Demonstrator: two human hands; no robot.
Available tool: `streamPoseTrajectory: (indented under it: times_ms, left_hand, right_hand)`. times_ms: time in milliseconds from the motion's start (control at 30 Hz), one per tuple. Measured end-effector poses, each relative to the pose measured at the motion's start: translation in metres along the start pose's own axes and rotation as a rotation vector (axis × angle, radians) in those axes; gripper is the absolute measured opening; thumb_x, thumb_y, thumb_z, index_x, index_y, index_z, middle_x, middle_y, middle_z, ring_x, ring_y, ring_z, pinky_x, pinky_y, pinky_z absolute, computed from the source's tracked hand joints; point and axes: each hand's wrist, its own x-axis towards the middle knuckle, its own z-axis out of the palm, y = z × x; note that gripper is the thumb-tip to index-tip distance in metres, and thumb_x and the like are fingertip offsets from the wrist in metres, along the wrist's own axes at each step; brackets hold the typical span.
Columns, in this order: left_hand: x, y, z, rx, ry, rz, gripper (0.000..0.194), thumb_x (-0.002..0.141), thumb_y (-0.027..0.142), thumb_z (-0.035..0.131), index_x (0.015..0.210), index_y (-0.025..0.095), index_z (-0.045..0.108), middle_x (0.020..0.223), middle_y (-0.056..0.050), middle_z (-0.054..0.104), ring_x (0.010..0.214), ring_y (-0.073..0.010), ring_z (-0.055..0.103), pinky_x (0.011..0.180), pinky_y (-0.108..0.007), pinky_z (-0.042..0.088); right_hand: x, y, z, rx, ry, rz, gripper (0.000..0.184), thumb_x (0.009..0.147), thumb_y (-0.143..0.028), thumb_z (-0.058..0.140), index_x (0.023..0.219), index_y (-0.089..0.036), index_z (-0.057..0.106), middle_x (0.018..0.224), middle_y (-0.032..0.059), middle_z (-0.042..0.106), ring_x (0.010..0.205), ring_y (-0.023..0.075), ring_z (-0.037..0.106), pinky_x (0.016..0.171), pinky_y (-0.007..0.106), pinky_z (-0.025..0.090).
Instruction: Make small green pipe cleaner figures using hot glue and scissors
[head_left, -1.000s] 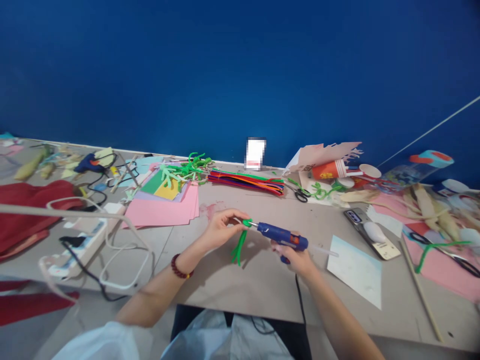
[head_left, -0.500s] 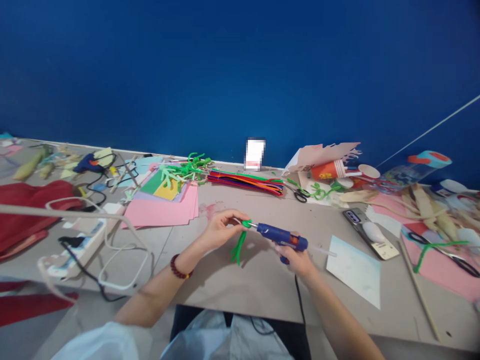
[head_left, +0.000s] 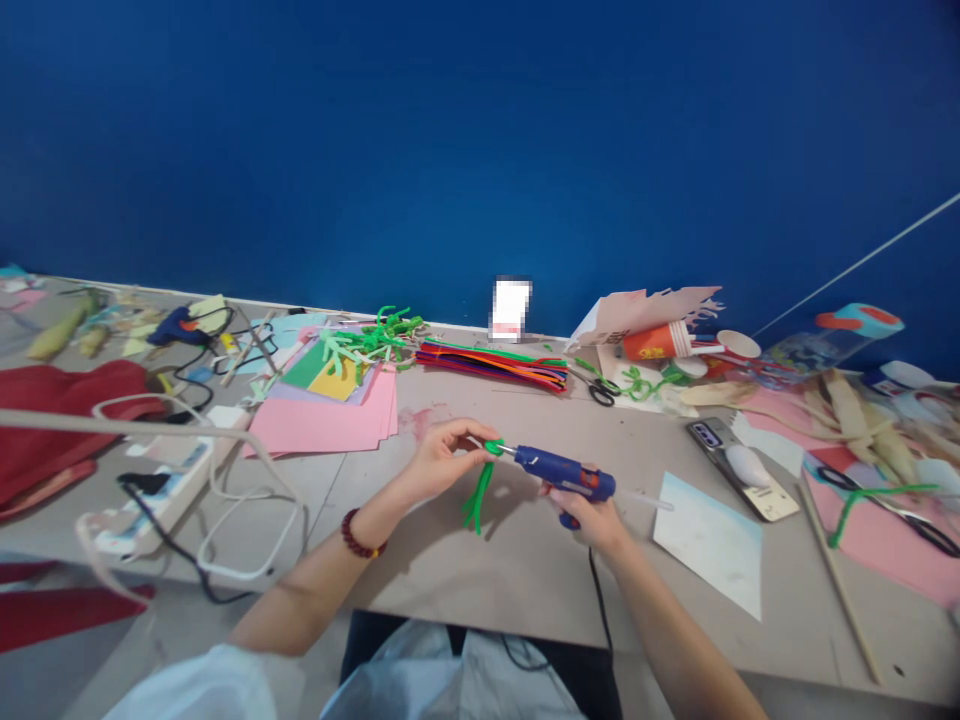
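Observation:
Between the thumb and fingers of my left hand (head_left: 444, 462) is a green pipe cleaner piece (head_left: 480, 490), coiled at the top with several strands hanging down. My right hand (head_left: 592, 515) is wrapped round the grip of a blue hot glue gun (head_left: 562, 472). Its metal nozzle points left and meets, or nearly meets, the green coil; the exact contact is too small to tell. A clear glue stick (head_left: 649, 500) juts from the gun's back end, and a black cord runs down from its grip.
Behind my hands lies a bundle of coloured pipe cleaners (head_left: 491, 366). Pink paper sheets (head_left: 322, 425) and a white power strip (head_left: 161, 500) are to the left. On the right are black scissors (head_left: 602, 392), a phone (head_left: 739, 465), a light blue card (head_left: 709, 545) and a wooden stick (head_left: 838, 580).
Almost nothing differs. Both hands, the green pipe cleaner piece and the glue gun keep nearly the same places.

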Motion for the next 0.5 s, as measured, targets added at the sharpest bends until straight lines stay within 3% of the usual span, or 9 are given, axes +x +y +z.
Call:
streamPoseTrajectory:
  times_ms: [333,500]
  left_hand:
    - [-0.001,-0.001,-0.001,0.014,-0.035,0.016,0.017,0.066,0.020,0.072,0.080,0.013,0.067,0.086,-0.009,0.069,0.078,-0.0160,0.064,0.068,-0.026,0.054]
    - [-0.001,0.002,0.000,0.020,-0.017,-0.005,0.017,0.065,0.021,0.072,0.078,0.013,0.067,0.085,-0.009,0.069,0.076,-0.0158,0.064,0.067,-0.025,0.054]
  right_hand:
    - [0.000,0.007,-0.001,-0.061,0.106,0.070,0.029,0.055,-0.042,0.063,0.069,-0.018,0.055,0.048,-0.0036,0.047,0.043,0.0120,0.044,0.041,0.025,0.038]
    - [-0.001,-0.010,0.000,-0.065,0.000,-0.027,0.020,0.060,-0.037,0.058,0.068,-0.019,0.054,0.053,-0.0028,0.047,0.048,0.0126,0.044,0.043,0.025,0.037]
